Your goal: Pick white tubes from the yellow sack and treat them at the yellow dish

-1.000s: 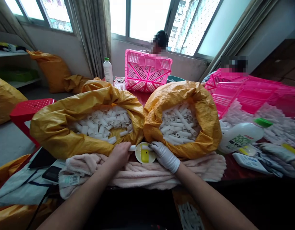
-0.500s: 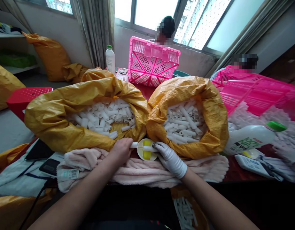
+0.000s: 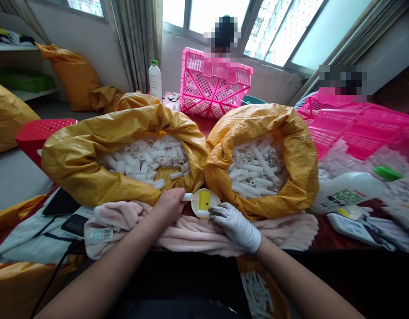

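My bare left hand (image 3: 171,205) is closed around a short white plastic tube (image 3: 187,197), whose end points right at the rim of a small white dish (image 3: 192,207). A yellow pad (image 3: 204,199) with a dark spot sits in this dish. My right hand (image 3: 235,226), in a white glove with dirty fingertips, pinches another white tube (image 3: 203,213) over the dish's near edge. Beyond the hands, two yellow woven sacks lie open. Short wide tubes (image 3: 144,157) fill the left sack (image 3: 74,150); longer thin tubes (image 3: 254,168) fill the right sack (image 3: 302,164).
A pink towel (image 3: 191,239) lies along the table's near edge. To the right are a white bottle (image 3: 350,190) on its side and pink crates (image 3: 367,128). Another pink crate (image 3: 214,86) stands behind the sacks, near a person. A co-worker's gloved hand (image 3: 402,217) shows at far right.
My right hand has brought its tube nearer to me, from across the middle of the yellow pad to the dish's near edge. The left hand keeps its tube; the view has shifted slightly.
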`<state>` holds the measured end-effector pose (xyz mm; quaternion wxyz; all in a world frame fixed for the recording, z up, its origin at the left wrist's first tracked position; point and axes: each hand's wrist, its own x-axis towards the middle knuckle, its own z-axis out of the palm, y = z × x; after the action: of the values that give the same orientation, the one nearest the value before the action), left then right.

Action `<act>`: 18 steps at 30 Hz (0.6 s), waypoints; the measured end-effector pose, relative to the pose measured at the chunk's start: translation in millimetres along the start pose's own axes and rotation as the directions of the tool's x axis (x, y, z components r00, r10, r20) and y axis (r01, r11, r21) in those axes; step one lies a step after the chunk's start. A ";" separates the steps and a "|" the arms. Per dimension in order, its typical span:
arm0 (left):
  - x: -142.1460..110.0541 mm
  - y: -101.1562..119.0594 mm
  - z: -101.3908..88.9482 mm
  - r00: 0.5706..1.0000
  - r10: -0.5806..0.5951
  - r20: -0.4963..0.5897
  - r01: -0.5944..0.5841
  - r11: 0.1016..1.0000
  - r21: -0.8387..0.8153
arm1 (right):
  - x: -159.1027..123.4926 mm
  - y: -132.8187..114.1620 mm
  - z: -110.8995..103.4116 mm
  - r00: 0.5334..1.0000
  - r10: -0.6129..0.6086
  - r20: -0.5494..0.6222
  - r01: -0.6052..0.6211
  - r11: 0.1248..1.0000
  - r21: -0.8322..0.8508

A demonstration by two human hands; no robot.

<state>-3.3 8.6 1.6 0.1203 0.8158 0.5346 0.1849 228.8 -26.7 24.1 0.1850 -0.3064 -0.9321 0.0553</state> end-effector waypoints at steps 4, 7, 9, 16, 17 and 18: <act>3.0 -0.8 -1.8 0.998 0.024 -0.053 -0.026 0.999 -0.024 | 5.3 -10.9 -2.3 0.975 0.104 -0.197 -0.061 0.976 0.210; 4.0 -1.9 -5.4 0.994 0.061 -0.093 -0.063 0.998 -0.023 | 8.5 -13.0 -4.0 0.901 0.299 -0.316 -0.220 0.940 0.260; 2.7 -1.8 -8.7 0.992 0.057 -0.115 -0.060 0.998 -0.022 | 9.1 -12.3 -6.8 0.888 0.345 -0.305 -0.296 0.934 0.199; -8.8 13.2 -28.1 0.986 0.079 -0.144 -0.094 0.991 -0.100 | 8.2 -17.4 -12.3 0.941 0.331 0.069 -0.333 0.943 0.015; -11.0 16.3 -30.9 0.989 0.070 -0.128 -0.085 0.990 -0.115 | 7.7 -18.7 -13.1 0.938 0.346 0.022 -0.346 0.935 0.077; -13.1 19.4 -33.2 0.993 0.062 -0.100 -0.075 0.989 -0.129 | 7.0 -20.0 -14.3 0.929 0.367 -0.047 -0.353 0.918 0.181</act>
<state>-6.2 -11.1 36.9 0.1418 0.8141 0.4979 0.2629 218.0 -38.9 43.9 0.2343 -0.4577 -0.8436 0.1549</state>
